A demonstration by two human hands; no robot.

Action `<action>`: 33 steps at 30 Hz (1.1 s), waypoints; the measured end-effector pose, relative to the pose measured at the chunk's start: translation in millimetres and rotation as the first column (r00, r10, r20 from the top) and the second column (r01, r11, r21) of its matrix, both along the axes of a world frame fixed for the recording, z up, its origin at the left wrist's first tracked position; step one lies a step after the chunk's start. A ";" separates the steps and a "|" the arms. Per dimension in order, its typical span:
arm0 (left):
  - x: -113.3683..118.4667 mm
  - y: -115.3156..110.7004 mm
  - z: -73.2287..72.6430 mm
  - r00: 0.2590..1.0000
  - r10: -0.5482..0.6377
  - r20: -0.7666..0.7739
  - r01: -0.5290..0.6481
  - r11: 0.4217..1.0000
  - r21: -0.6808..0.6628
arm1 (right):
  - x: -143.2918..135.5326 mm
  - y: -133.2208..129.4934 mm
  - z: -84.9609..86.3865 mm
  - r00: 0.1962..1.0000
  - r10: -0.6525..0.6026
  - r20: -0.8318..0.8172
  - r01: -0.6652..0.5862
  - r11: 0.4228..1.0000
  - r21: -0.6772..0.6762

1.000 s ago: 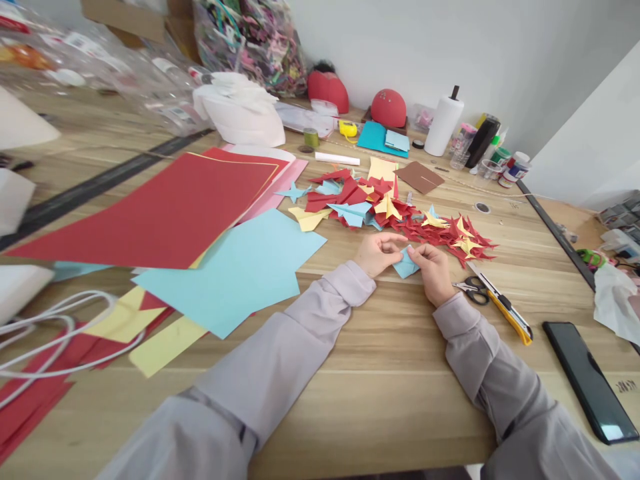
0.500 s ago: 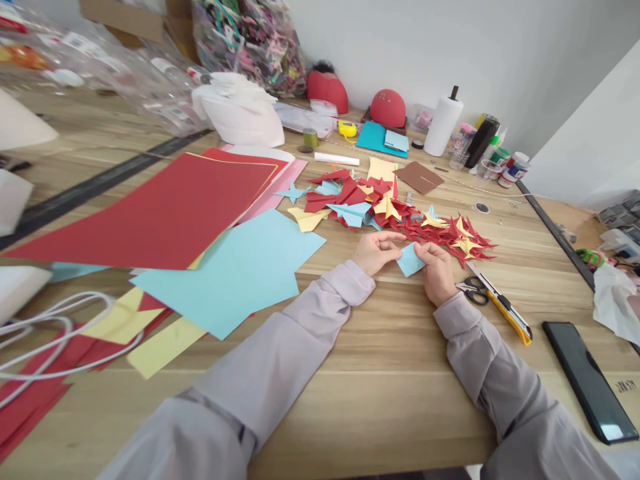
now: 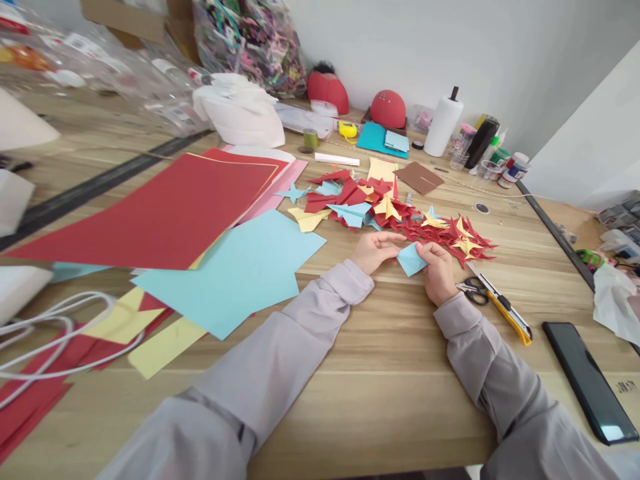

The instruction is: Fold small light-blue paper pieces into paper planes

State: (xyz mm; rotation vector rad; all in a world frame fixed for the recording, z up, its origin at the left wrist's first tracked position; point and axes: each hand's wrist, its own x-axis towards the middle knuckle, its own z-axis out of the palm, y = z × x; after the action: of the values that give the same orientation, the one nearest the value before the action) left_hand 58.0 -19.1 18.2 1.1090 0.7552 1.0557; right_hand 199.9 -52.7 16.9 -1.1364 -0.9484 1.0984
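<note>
A small folded piece of light blue paper [image 3: 411,260] is pinched between the thumb and fingers of my right hand [image 3: 437,270], held up over the table with a corner pointing down. My left hand [image 3: 374,252] is at the paper's left edge, its index finger stretched out and its thumb apart below it. Whether the left thumb touches the paper is hard to see. Just beyond both hands lies a heap of folded paper pieces [image 3: 350,193] in red, yellow and blue, some shaped like stars and planes.
Black scissors [image 3: 475,291] and a yellow utility knife [image 3: 511,316] lie right of my right hand, with a phone [image 3: 590,380] farther right. Large red sheets [image 3: 150,207] and blue sheets [image 3: 235,267] spread on the left, near a white cable [image 3: 65,333]. Bottles [image 3: 483,141] stand at the back.
My left thumb has drawn back slightly from the blue paper. The paper has shifted a touch to the right with my right hand still pinching it.
</note>
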 end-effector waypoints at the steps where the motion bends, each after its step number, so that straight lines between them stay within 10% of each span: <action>1: -0.1 -0.2 0.4 1.000 -0.002 0.003 0.002 1.000 -0.007 | 0.4 0.3 -0.6 1.000 -0.002 0.002 0.002 1.000 0.001; 24: 0.2 2.5 -5.0 1.000 0.028 -0.011 -0.028 0.999 0.045 | 1.5 2.2 -3.1 1.000 -0.016 0.006 0.015 0.999 0.039; 33: 1.5 4.2 -9.5 0.999 0.044 -0.006 -0.044 0.998 0.033 | -3.5 -3.7 -0.5 0.958 -0.048 0.283 0.021 0.995 0.097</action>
State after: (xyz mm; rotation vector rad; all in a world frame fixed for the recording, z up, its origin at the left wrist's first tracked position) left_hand 59.4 -14.8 8.7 1.1289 0.7733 1.1051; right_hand 196.4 -56.4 16.4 -1.2510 -1.1871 0.8658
